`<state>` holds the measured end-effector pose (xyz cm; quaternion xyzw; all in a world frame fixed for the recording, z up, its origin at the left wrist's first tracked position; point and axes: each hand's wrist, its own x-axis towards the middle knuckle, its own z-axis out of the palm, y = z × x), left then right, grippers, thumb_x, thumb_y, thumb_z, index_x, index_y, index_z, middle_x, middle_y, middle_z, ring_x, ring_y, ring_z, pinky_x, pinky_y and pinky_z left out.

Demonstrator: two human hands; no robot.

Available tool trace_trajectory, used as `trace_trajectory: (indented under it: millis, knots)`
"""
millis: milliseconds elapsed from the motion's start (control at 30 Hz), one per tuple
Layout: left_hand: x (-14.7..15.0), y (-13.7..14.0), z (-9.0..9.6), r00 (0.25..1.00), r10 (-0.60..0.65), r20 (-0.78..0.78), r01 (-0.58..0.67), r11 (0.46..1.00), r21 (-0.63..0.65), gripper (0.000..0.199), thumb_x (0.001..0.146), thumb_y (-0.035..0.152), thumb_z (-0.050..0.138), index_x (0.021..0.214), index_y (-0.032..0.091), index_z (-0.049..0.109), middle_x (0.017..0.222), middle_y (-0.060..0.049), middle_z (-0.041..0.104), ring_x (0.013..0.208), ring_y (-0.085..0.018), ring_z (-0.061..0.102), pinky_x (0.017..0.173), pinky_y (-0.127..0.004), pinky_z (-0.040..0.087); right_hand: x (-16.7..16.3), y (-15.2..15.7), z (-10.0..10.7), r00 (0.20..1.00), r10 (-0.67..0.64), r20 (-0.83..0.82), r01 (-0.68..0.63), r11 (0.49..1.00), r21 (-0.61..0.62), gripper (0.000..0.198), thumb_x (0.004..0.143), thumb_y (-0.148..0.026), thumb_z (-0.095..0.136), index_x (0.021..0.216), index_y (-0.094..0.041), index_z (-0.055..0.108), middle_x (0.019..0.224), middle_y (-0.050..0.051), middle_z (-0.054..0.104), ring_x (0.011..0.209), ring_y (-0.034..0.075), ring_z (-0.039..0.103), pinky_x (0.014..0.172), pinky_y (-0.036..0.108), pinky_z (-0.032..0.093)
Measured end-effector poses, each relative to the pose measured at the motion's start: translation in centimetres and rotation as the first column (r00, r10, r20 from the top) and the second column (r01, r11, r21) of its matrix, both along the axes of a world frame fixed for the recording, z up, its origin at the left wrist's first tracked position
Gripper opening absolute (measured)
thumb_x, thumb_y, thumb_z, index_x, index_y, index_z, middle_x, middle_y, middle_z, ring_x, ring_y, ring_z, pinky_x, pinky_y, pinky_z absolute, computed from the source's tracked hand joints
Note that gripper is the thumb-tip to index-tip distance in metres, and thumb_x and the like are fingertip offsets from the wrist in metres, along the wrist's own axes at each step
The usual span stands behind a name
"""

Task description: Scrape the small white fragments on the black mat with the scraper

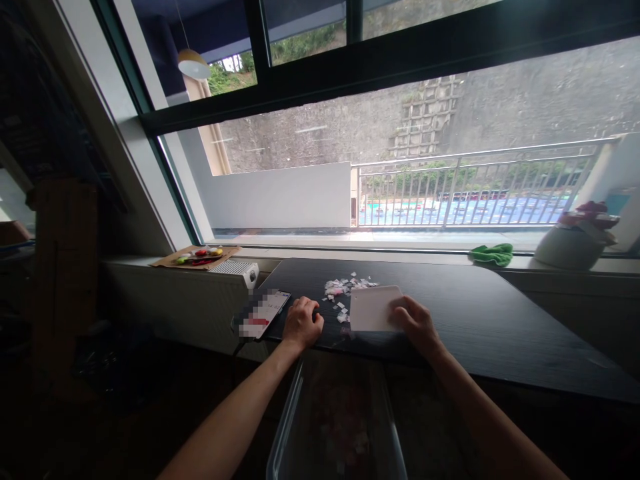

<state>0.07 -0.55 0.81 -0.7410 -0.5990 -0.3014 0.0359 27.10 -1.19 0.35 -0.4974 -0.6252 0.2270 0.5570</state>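
My right hand (416, 323) is closed on the right edge of a white card (373, 309), thumb on top, holding it above the dark table. Just behind and left of the card lies a loose pile of small torn paper scraps (342, 287), with several bits strewn toward me. My left hand (302, 323) rests at the table's near edge, fingers loosely curled in, and nothing shows in it. To its left lies a phone (270, 308) with its screen lit and partly blurred out. Below the table edge is a clear plastic bin (285, 427) with dim paper bits inside.
The black table (480, 313) stretches right under the window. On the sill are a green cloth (491, 255), a pale rounded figure (573, 241) and a cardboard piece (165, 261) bearing colourful small items. A white radiator (185, 293) stands left; tall cardboard (65, 280) is farther left.
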Motion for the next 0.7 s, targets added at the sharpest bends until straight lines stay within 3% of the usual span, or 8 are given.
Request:
trace_trajectory:
  millis: [433,700]
  knots:
    - [0.0,0.1,-0.1,1.000,0.014,-0.017,-0.014,1.000,-0.004,0.018,0.075,0.015,0.052,0.088,0.021,0.063,0.094,-0.005,0.061,0.095,-0.022,0.055,0.088,-0.035,0.044,-0.5,-0.3,0.7,0.994,0.097,-0.049,-0.101,0.991,-0.086,0.020,0.072,-0.039,0.056,0.071,-0.020,0.059,0.064,0.002,0.064,0.057,0.017,0.058,0.052,0.028,0.049]
    - [0.1,0.0,-0.1,1.000,0.008,0.000,-0.008,1.000,0.001,0.018,0.075,0.014,0.052,0.088,0.020,0.063,0.094,-0.006,0.062,0.095,-0.022,0.056,0.087,-0.035,0.044,-1.1,-1.1,1.6,0.964,0.260,-0.055,-0.266,0.948,-0.176,0.030,0.069,-0.048,0.063,0.073,-0.018,0.064,0.071,0.005,0.069,0.066,0.020,0.065,0.059,0.032,0.054]
